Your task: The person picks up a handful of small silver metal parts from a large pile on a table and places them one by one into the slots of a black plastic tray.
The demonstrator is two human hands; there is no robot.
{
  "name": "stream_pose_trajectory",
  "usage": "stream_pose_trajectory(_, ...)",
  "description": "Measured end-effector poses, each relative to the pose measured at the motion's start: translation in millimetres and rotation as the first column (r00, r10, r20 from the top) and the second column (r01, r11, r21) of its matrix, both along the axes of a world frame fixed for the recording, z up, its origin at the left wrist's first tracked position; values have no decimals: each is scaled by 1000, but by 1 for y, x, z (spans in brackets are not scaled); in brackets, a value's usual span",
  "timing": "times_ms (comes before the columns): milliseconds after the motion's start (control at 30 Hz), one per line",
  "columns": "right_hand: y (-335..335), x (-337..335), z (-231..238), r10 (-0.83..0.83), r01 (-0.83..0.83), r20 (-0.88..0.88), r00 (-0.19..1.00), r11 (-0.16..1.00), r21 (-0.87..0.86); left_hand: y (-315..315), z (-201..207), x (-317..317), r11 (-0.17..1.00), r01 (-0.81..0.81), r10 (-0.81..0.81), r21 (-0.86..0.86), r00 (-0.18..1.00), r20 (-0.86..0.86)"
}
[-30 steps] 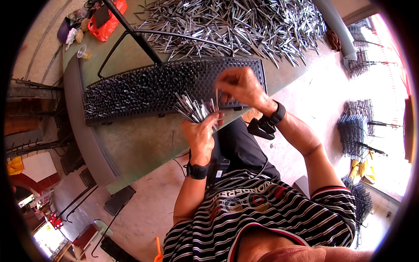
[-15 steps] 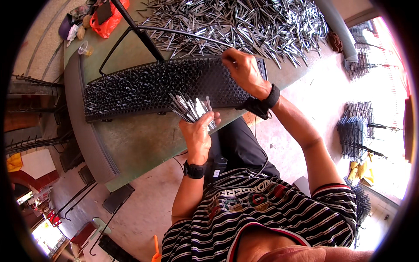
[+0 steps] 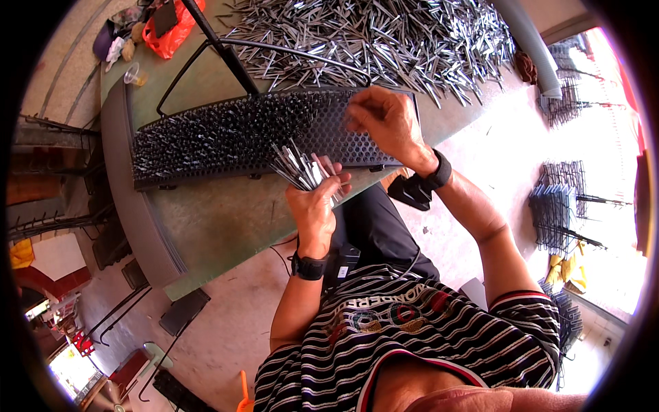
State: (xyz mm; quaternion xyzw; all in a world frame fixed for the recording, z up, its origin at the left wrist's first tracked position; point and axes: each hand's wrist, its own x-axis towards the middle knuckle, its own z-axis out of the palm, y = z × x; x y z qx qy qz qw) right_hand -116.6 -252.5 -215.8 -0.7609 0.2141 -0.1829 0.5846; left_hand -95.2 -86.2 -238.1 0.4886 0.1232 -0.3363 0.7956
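A long black perforated panel [image 3: 343,147] lies across the table, its left and middle holes packed with upright dark strips [image 3: 213,137]. Bare holes show toward its right end. Just off its near edge, my left hand [image 3: 314,206] grips a bunch of thin metal strips [image 3: 298,168] that fan out up and left. My right hand [image 3: 392,127] hovers over the bare right part, fingers curled together in a pinch. Its fingertips are slightly blurred, and whatever they hold is too small to make out.
Behind the panel spreads a big heap of loose metal strips [image 3: 384,41] on the green table [image 3: 213,226]. A black metal stand [image 3: 220,48] rises at the back. A red plastic bag [image 3: 168,34] and a clear cup [image 3: 135,75] sit far left. Wire racks [image 3: 556,213] stand on the right.
My right hand has come nearer from the panel's far edge and its wrist has shifted slightly right. My left hand has moved a little right, still holding the strips.
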Motion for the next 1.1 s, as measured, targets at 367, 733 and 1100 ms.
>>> stream_pose_trajectory(367,-20,19,-27,8,41,104,995,889,-456,9,-4,3,1000,14,-16,28,999,49)
stream_pose_trajectory(733,18,-2,-7,476,-505,-203,856,854,-124,7,-7,3,998,61,-61,3,998,28)
stream_pose_trajectory(1100,13,2,2,448,-472,-295,844,882,-10,9,-7,5,999,33,-32,-20,999,40)
